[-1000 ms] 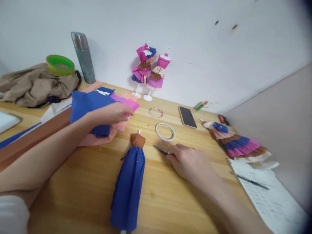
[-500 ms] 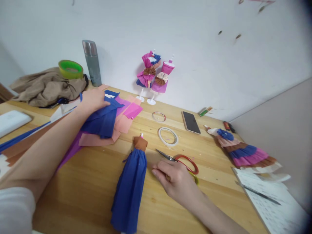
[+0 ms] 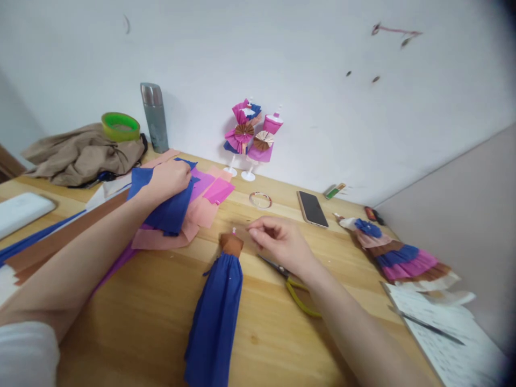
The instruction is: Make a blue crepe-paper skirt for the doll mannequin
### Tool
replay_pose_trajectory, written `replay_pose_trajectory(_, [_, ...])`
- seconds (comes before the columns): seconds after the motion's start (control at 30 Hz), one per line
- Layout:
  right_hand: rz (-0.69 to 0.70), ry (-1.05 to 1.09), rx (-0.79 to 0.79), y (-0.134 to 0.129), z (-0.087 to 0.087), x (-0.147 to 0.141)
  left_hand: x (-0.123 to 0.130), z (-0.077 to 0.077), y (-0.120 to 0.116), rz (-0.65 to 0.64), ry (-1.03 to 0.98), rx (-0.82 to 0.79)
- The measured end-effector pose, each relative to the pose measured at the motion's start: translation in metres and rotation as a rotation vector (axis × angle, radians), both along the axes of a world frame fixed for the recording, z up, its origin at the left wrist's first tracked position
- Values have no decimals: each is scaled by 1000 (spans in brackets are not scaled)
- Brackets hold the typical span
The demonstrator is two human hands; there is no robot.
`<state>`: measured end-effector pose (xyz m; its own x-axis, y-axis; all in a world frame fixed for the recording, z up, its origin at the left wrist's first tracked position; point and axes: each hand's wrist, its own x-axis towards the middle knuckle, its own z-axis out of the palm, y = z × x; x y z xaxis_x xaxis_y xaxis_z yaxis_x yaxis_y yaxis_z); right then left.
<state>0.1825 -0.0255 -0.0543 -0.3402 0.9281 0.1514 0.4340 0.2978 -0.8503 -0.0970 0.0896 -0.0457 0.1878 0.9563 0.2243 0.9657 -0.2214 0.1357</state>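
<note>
One bare left hand (image 3: 169, 180) lies over a deep-blue crepe-like sheet (image 3: 171, 212), fingers curled down; whether its grip pinches the sheet cannot be told. Rightward, a miniature dress with brown bodice and long blue skirt (image 3: 215, 312) lies lengthwise away from the viewer on the pale wooden tabletop (image 3: 133, 328), bodice farthest, the nearer right hand (image 3: 284, 244) just right of it, thumb and fingertips pressed together with nothing discernible between. Far right, a white paper (image 3: 435, 306) bears marks too blurred to read; no brand is legible.
</note>
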Motion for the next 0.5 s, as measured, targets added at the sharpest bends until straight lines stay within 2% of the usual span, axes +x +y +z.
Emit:
replay_pose_trajectory(0.13, [23, 159, -119, 15, -6, -10, 0, -4, -4, 58, 83, -16])
replay_pose_trajectory(0.27, [58, 123, -153, 11, -14, -10, -6, -8, -2, 126, 85, 4])
replay_pose_trajectory(0.37, [63, 144, -186, 11, -18, -6, -4, 1, -4, 167, 34, 83])
replay_pose_trajectory(0.47, [35, 206, -206, 16, -23, -3, 3, 20, -12, 173, -79, 210])
replay_pose_trajectory(0.5, [18, 220, -199, 19, -24, -2, 6, 27, -16, 140, -136, 252])
